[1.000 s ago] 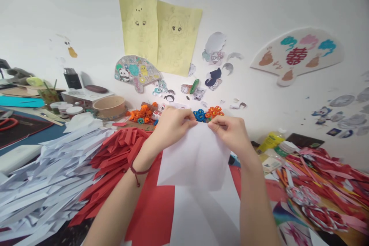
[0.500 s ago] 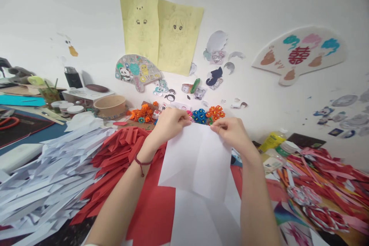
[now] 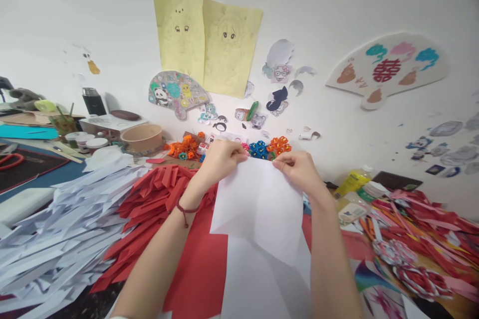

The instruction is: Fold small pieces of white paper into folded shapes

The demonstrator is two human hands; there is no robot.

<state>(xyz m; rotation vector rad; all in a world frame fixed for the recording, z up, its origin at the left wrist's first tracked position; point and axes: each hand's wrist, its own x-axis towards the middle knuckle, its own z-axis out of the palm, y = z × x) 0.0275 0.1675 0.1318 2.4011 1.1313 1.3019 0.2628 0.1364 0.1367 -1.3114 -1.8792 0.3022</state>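
Note:
A creased sheet of white paper (image 3: 258, 204) hangs between my two hands. My left hand (image 3: 225, 159) pinches its upper left corner, and my right hand (image 3: 297, 167) pinches the upper right corner. The fingertips of both hands are closed on the top edge. Below the raised sheet lies more white paper (image 3: 258, 284), with red paper (image 3: 200, 274) on its left. A dark red cord bracelet (image 3: 183, 209) circles my left wrist.
White paper strips (image 3: 67, 229) heap up at the left, beside red strips (image 3: 157, 199). Beaded flowers (image 3: 258, 149) stand along the wall. On the right are a yellow bottle (image 3: 352, 183) and a tangle of red and pink ribbons (image 3: 434, 229). Scissors (image 3: 11, 160) lie far left.
The held sheet's lower edge has swung slightly to the right. Both hands keep their hold on the top corners, and the view has shifted a little.

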